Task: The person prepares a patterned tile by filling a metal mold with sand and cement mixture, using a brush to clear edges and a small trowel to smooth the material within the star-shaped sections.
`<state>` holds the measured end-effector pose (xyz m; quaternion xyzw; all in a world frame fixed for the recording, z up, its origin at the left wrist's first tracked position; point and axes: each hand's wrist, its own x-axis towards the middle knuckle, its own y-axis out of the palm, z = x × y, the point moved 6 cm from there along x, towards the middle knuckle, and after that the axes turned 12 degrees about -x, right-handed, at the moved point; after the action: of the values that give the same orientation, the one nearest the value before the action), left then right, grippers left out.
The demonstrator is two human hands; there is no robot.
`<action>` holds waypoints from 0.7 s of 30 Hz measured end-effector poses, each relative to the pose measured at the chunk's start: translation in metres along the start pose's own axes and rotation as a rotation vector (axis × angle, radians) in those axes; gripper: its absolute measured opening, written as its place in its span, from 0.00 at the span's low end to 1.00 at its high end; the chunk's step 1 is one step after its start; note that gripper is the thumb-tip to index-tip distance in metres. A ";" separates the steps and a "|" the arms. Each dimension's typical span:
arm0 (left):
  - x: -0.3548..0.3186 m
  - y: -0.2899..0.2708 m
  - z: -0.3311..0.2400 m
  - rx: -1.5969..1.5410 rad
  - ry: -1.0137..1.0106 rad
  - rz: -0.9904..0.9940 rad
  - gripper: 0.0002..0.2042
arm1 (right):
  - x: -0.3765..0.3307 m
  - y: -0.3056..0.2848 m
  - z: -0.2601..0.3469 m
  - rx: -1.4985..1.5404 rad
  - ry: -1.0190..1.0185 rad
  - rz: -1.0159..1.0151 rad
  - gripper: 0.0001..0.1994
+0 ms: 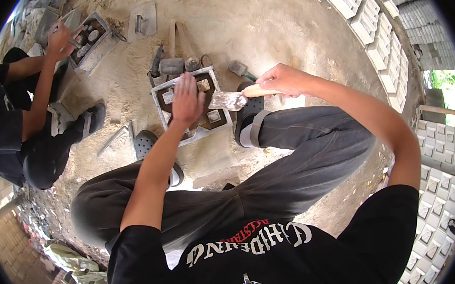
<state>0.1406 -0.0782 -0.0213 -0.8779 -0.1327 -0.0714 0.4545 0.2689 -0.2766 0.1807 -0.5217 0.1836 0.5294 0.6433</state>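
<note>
Pale-rimmed frame (200, 136) on the floor (261, 27) between the person's feet, a wooden-handled tool (228, 101) over its right side.
The left hand (188, 99) lies flat above the frame, fingers extended and grasping nothing; how firmly it presses cannot be told. The right hand (284, 80) is curled tightly round the tool's handle. Good practice here is probably a steady left palm, fingers clear of the tool's head, and light, even strokes. Beyond, a co-worker's hand (59, 40) is at a similar frame (91, 59). White and red lettering crosses the black shirt (301, 267).
</note>
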 end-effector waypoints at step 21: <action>0.002 0.012 0.001 0.158 0.061 0.159 0.38 | -0.035 -0.038 0.028 -0.420 -0.181 -0.275 0.16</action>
<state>0.1460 -0.0841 -0.0310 -0.8447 -0.0541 -0.0511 0.5301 0.2803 -0.2656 0.2375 -0.6143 -0.0612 0.5080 0.6007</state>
